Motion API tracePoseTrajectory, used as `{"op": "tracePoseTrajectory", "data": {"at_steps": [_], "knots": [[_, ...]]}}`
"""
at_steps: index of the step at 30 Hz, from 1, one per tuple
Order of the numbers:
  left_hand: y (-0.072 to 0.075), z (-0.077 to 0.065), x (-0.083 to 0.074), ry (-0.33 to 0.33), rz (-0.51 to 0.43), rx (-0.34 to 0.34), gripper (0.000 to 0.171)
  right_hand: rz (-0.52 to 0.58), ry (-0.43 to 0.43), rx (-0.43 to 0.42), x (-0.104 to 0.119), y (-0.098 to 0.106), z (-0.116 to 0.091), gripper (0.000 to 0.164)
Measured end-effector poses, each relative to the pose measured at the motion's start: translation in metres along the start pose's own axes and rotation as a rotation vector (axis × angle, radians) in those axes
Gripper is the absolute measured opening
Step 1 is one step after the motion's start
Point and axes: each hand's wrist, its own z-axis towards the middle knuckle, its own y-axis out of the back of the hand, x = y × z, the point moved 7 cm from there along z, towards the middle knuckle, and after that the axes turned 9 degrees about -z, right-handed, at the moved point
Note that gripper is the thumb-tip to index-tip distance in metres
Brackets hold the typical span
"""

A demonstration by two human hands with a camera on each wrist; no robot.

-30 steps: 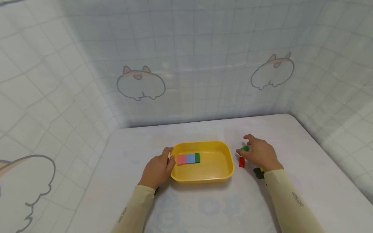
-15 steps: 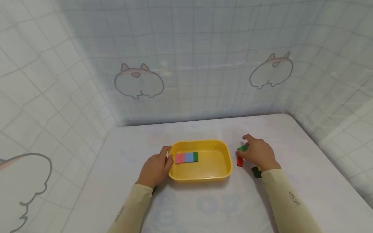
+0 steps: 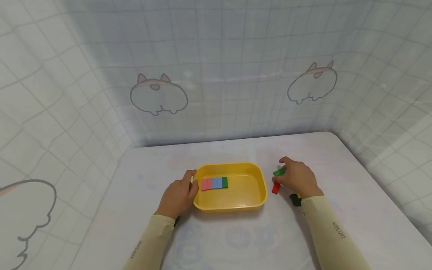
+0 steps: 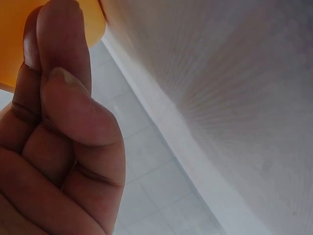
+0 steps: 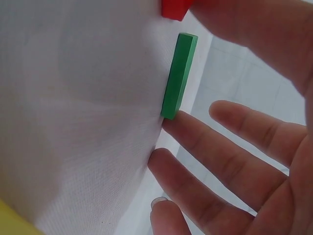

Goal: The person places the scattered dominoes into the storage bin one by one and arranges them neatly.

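Note:
A yellow tray (image 3: 236, 205) lies mid-table with a row of small flat blocks inside: pink blocks (image 3: 206, 184), blue blocks (image 3: 217, 183) and one dark green block (image 3: 225, 182) at the row's right end. My left hand (image 3: 177, 195) rests at the tray's left side, index finger and thumb at the rim. To the right of the tray, my right hand (image 3: 298, 178) has its fingers spread around a loose green block (image 5: 180, 76). One fingertip meets that block's lower end in the right wrist view. The thumb is at a red block (image 3: 275, 188), covering part of it.
A black piece (image 3: 295, 200) and a yellow-green piece (image 3: 299, 195) lie near my right wrist, partly hidden by it. Some dark thing (image 3: 176, 221) shows beneath my left wrist. A patterned white cloth (image 3: 236, 97) rises behind the table.
The red block has turned from straight to slanted, with my right thumb now over its far end. The loose green block shows more fully. My left hand stays at the tray.

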Motion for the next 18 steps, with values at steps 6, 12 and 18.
{"op": "tracePoseTrajectory", "data": {"at_steps": [6, 12, 18], "knots": [[-0.0001, -0.0001, 0.0009, 0.005, -0.007, 0.008, 0.038, -0.006, 0.009, -0.006, 0.0018, 0.0019, -0.0002, 0.074], [-0.0017, 0.0002, 0.003, 0.008, -0.011, 0.01, 0.038, -0.013, 0.016, -0.017, 0.002, 0.0011, 0.0011, 0.072], [-0.001, 0.0009, 0.0022, -0.005, -0.011, 0.004, 0.038, -0.025, 0.018, -0.025, 0.0028, -0.0015, 0.0022, 0.068]]}}
